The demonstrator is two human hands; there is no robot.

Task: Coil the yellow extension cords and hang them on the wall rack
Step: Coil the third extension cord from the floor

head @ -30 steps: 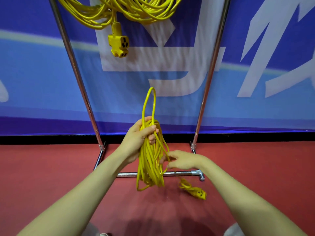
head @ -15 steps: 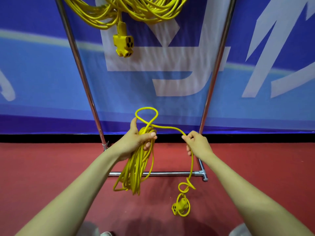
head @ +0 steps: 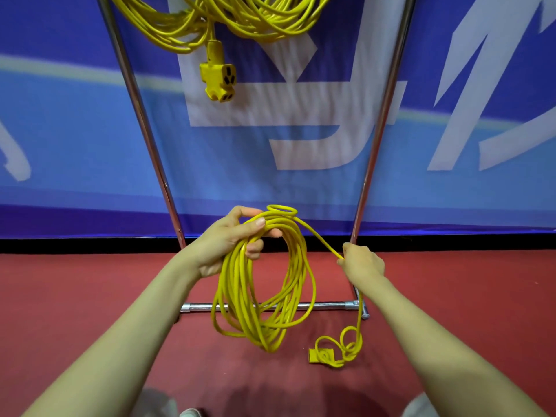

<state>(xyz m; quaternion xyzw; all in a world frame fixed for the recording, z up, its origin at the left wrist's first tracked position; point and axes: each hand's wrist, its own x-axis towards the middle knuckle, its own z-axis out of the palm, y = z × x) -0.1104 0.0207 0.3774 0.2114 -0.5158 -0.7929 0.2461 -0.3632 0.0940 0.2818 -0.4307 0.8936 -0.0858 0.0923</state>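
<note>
Your left hand (head: pixel 231 239) has its grip closed round the top of the coiled yellow plastic-jacketed extension cord (head: pixel 236 290), thumb laid over the strands and fingers curled beneath. The loops hang from it above the red floor (head: pixel 90 311), in front of the chrome tube rack (head: pixel 381 121). Your right hand (head: pixel 362 263) pinches the loose tail (head: pixel 319 239) of the same cord just to the right of the coil. Below that grip the tail drops to the floor and curls into small rings beside the flat yellow socket end (head: pixel 320 355).

Watch the small stray loop (head: pixel 281 209) standing up above your left thumb. It looks like trapped twist, and if you lay the next turn without rolling it out, the coil will likely kink or fold into a figure-eight.

The rings on the floor could pull tight into a knot as you draw the tail up, so feed it slowly. The tail also runs close past the rack's corner foot (head: pixel 362 308), where the socket end might catch.

Your left grip is already full, and outer strands may slide off your fingers as you add turns.

When you lift, the uneven lower loops could snag the bottom bar (head: pixel 331 304), and the bundle of hung yellow cords (head: pixel 246 22) with its dangling outlet block (head: pixel 219 81) could tangle with yours.
</note>
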